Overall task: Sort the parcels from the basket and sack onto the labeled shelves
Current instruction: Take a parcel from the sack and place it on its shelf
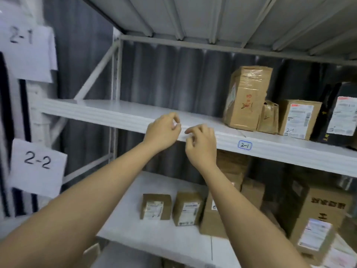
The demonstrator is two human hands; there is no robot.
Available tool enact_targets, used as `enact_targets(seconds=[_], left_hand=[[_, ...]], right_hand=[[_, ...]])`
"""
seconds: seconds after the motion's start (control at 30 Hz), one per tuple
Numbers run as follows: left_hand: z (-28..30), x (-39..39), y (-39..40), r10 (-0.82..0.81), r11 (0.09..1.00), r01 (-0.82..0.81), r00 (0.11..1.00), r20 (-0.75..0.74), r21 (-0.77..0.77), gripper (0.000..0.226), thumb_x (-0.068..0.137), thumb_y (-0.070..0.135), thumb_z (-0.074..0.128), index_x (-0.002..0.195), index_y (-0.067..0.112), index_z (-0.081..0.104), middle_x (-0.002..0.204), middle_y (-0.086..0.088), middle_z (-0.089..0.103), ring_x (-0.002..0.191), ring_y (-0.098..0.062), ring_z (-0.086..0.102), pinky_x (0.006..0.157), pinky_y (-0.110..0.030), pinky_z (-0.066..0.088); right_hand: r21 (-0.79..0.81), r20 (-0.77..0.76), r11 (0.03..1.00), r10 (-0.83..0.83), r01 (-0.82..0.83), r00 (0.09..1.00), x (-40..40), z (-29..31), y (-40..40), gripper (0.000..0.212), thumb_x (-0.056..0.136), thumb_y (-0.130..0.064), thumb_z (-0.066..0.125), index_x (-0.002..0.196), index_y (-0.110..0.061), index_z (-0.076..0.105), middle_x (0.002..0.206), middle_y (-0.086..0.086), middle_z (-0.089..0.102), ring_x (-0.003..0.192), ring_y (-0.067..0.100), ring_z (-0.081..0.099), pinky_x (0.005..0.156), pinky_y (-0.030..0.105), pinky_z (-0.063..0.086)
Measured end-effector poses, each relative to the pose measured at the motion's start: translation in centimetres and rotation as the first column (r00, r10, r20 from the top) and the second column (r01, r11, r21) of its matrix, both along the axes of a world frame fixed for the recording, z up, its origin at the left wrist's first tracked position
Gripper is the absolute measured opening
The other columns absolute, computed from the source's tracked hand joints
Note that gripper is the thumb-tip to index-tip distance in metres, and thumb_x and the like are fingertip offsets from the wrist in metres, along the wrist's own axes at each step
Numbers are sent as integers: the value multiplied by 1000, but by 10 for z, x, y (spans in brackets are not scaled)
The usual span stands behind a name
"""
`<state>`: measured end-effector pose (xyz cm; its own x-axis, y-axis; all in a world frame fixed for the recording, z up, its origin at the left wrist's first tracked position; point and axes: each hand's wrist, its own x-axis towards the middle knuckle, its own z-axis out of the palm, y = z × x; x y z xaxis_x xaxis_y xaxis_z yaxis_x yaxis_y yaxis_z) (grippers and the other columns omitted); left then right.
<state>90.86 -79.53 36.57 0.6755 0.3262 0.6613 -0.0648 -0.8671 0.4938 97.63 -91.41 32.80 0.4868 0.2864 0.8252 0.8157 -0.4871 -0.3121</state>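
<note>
Both my bare arms reach toward the front edge of the white shelf point(108, 111) tagged 2-1 point(245, 145). My left hand point(164, 130) hovers at that edge with loosely curled fingers, thumb near the forefinger, and holds nothing. My right hand point(201, 146) hangs beside it, fingers loosely curled and empty. On the right of this shelf stand a tall dented cardboard parcel point(247, 97), a small taped parcel point(268, 117), a brown box with a white label point(298, 119) and a black parcel point(338, 117). Neither basket nor sack is in view.
The shelf below point(154, 233) holds two small labelled boxes point(156, 206) point(187, 208), a larger box behind my right forearm, and bigger cartons point(318, 200) at the right. Paper signs 2-1 point(25, 47) and 2-2 point(37, 167) hang on the left upright. A shelf underside runs overhead.
</note>
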Motion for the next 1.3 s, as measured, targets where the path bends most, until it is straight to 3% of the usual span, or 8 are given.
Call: enact_targets(seconds=[0.1, 0.2, 0.4, 0.67, 0.9, 1.03, 1.2, 1.3], left_hand=[[-29, -61, 54, 110, 991, -115, 991, -76, -63, 15, 95, 30, 44, 92, 21, 55, 76, 7, 57, 78, -22, 58, 70, -34, 46], [-58, -123, 108, 226, 961, -244, 964, -138, -128, 16, 95, 31, 44, 80, 27, 49, 71, 9, 54, 72, -19, 56, 70, -34, 47], [-103, -256, 185, 383, 876, -440, 883, -271, -197, 17, 97, 31, 42, 99, 21, 55, 78, 4, 56, 83, -26, 60, 72, -34, 47], [-167, -485, 260, 487, 711, -631, 760, -430, -310, 18, 96, 27, 44, 108, 19, 56, 85, -2, 62, 71, -20, 53, 64, -29, 43], [-231, -646, 289, 515, 545, -735, 674, -531, -404, 19, 100, 26, 41, 96, 12, 54, 81, -20, 63, 63, -23, 49, 58, -31, 37], [-268, -692, 303, 543, 429, -789, 615, -572, -440, 24, 99, 23, 44, 82, 10, 53, 75, -10, 58, 65, -24, 53, 59, -31, 42], [-315, -719, 331, 489, 341, -819, 574, -657, -461, 17, 100, 25, 43, 90, 17, 55, 93, -6, 62, 83, -23, 58, 72, -33, 47], [-334, -727, 354, 485, 301, -840, 542, -687, -451, 16, 100, 23, 44, 101, 13, 57, 101, -8, 63, 85, -23, 56, 70, -29, 42]], right_hand=[[-107, -33, 981, 159, -162, 987, -41, -22, 59, 22, 87, -8, 52, 101, -11, 69, 104, 4, 57, 102, 21, 46, 88, 37, 44], [-186, -66, 934, 298, -305, 952, -84, -42, 110, 23, 88, -8, 51, 102, -11, 69, 104, 4, 58, 101, 21, 47, 88, 33, 43], [-265, -174, 830, 460, -491, 871, -191, -78, 207, 26, 91, -8, 48, 106, -11, 69, 109, 2, 59, 107, 20, 47, 92, 32, 42], [-254, -460, 608, 608, -752, 647, -410, -159, 324, 24, 95, -9, 48, 104, -12, 69, 110, 5, 60, 109, 21, 49, 88, 29, 41], [-246, -693, 414, 557, -876, 458, -552, -246, 367, 20, 95, -9, 51, 105, -8, 68, 108, 9, 59, 88, 21, 57, 83, 32, 48], [-305, -759, 310, 493, -901, 426, -594, -283, 390, 17, 96, -12, 52, 102, -13, 68, 108, 7, 62, 86, 18, 58, 81, 31, 49], [-363, -841, 160, 369, -918, 396, -619, -328, 417, 18, 98, -14, 49, 98, -19, 66, 109, 8, 64, 89, 22, 61, 80, 32, 50], [-378, -868, 127, 296, -917, 399, -622, -353, 436, 21, 99, -15, 46, 93, -25, 64, 118, 7, 61, 100, 23, 59, 93, 36, 48]])
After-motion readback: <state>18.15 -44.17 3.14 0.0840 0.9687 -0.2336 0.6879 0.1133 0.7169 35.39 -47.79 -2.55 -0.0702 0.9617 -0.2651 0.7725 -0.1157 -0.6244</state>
